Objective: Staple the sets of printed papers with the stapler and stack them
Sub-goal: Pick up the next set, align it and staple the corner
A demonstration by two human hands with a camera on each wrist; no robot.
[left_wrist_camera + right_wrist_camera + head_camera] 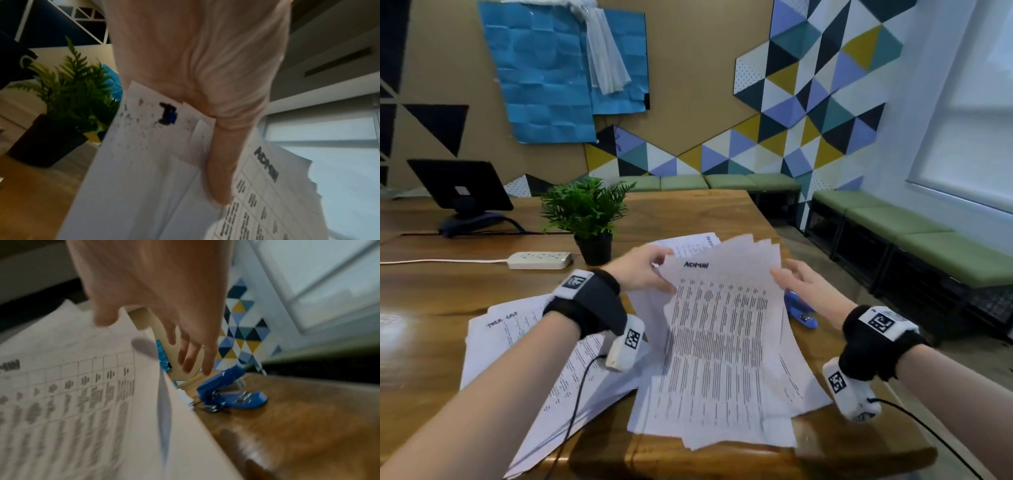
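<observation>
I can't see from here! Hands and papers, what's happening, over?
Left hand pinches ADMIN papers at top corner. Right hand open beside them. Stapler on table, untouched. Nothing blocking.

ADMIN sheets (719, 329): fanned set of white printed pages w/ table text, far end lifted, near end on the counter (431, 359). 2nd pile (524, 353), hand-titled, lies flat to the left, loosely spread. Blue stapler (226, 391) sits on counter just right of the fanned set, jaws apart
</observation>
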